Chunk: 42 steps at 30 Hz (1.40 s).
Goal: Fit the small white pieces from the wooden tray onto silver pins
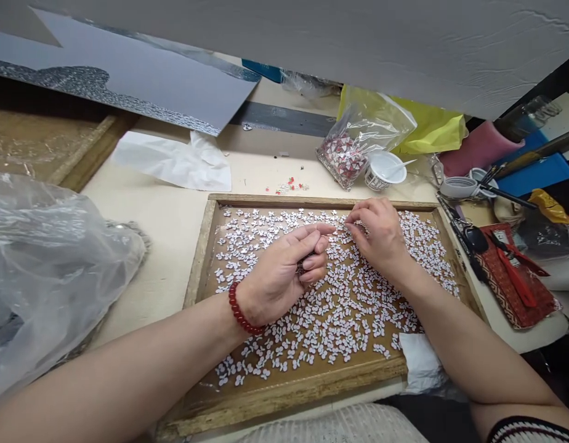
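Note:
A wooden-framed tray (284,384) holds a great many small white flower- or butterfly-shaped pieces (330,332), spread over its brown base. Above the tray's middle, my left hand (284,267) is closed palm up, thumb pressed to the index finger and the other fingers curled. Something small and dark shows in its palm, too hidden to name. My right hand (379,237) is over the far part of the tray, thumb and fingertips pinched close to the pieces. Whatever lies between those fingertips is too small to make out. The fingertips of both hands are a short gap apart.
Behind the tray lie small red and clear bits (291,184), a clear bag of red-and-white pieces (342,154) and a white cup (386,169). Red-handled scissors (515,277) lie to the right. A plastic bag (58,264) bulges at left; a grey panel (312,43) overhangs the back.

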{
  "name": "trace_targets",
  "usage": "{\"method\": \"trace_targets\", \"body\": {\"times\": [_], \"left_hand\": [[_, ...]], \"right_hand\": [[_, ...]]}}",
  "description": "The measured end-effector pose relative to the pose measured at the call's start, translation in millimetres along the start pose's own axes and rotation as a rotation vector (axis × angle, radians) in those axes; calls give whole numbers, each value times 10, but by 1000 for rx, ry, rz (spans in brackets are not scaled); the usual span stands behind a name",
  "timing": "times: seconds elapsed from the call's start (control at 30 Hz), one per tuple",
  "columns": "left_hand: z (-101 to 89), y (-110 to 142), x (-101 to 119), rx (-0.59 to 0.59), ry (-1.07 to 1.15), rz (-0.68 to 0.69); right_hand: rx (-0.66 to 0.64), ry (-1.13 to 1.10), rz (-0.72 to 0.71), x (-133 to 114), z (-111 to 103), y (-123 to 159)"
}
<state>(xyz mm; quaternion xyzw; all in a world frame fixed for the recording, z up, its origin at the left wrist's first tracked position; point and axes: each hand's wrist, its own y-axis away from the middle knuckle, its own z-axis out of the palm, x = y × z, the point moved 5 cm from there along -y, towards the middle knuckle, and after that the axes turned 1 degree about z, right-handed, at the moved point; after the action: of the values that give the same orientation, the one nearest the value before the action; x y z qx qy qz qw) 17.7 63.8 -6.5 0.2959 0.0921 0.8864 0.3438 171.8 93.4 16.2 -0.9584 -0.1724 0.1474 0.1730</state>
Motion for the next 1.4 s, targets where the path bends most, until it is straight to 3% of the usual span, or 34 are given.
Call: {"method": "trace_targets", "body": {"times": [0.5,1.07,1.27,1.4], "left_hand": [[12,6,-39,-93,-128,-38],[18,16,-39,-54,-86,-88],[-16,5,-33,60,-7,-81],[-19,1,-47,76,70,-82]], "right_hand": [[-3,-20,-17,-4,36,8],[-3,0,-15,26,69,-6],[112,-50,-53,-27,-112,-12],[241,-155,-227,-272,-317,28]]}}
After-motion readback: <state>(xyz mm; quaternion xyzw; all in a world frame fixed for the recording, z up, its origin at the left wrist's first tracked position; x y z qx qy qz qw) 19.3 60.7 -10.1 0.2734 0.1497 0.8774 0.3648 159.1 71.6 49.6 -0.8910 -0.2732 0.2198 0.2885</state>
